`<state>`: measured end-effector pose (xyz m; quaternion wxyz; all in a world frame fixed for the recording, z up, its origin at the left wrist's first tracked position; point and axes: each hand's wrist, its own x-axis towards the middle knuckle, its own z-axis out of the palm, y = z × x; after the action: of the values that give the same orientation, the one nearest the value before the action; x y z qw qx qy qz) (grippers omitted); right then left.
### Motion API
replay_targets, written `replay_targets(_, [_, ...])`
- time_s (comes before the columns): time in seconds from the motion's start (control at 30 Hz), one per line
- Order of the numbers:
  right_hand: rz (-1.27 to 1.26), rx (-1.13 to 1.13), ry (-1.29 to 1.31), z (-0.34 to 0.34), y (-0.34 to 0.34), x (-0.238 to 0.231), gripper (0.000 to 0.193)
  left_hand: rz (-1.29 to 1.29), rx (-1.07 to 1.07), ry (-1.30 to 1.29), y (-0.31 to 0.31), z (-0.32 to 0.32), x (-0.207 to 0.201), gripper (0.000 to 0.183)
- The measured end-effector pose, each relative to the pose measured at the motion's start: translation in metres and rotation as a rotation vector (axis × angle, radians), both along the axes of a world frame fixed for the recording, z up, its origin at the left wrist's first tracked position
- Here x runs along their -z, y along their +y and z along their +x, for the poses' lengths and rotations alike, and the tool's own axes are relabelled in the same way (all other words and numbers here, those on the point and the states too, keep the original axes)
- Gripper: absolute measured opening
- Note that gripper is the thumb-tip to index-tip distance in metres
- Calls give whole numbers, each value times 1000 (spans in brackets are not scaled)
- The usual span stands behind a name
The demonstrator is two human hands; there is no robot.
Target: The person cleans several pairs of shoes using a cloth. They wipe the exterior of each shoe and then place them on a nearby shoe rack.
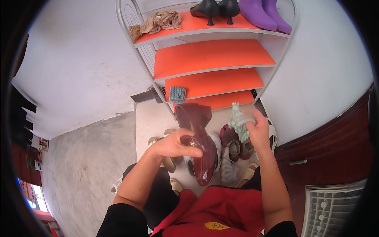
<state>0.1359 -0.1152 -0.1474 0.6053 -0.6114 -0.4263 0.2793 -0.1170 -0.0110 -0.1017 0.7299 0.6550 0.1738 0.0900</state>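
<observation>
My left hand (171,146) is closed around the middle of a glossy dark red rain boot (208,160). The boot hangs in front of me with its toe pointing down toward my lap and its shaft toward the rack. To the right of the boot, my right hand (258,128) grips a crumpled pale green cloth (238,121), slightly blurred. Cloth and boot are apart. Below both hands, several pairs of shoes stand on the floor, among them a grey sneaker (228,168) and brown shoes (233,149).
A shoe rack with orange shelves (213,57) stands ahead. Its top shelf holds beige fabric (162,21), black heeled boots (213,10) and purple boots (258,14). A folded teal patterned cloth (177,94) lies on a lower shelf. A dark red wooden door (316,152) is at right.
</observation>
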Motion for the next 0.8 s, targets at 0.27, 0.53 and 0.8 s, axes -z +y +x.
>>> replay_targets(0.27, [191, -403, -403, -60, 8, -2, 39, 197, 418, 186, -12, 14, -3, 29])
replay_targets(0.53, [-235, -441, 9, -37, 18, 21, 30, 328, 715, 135, -27, 29, -4, 40])
replay_targets(0.8, [-376, -500, 324, -29, 17, 5, 33, 297, 856, 152, -26, 31, 3, 42])
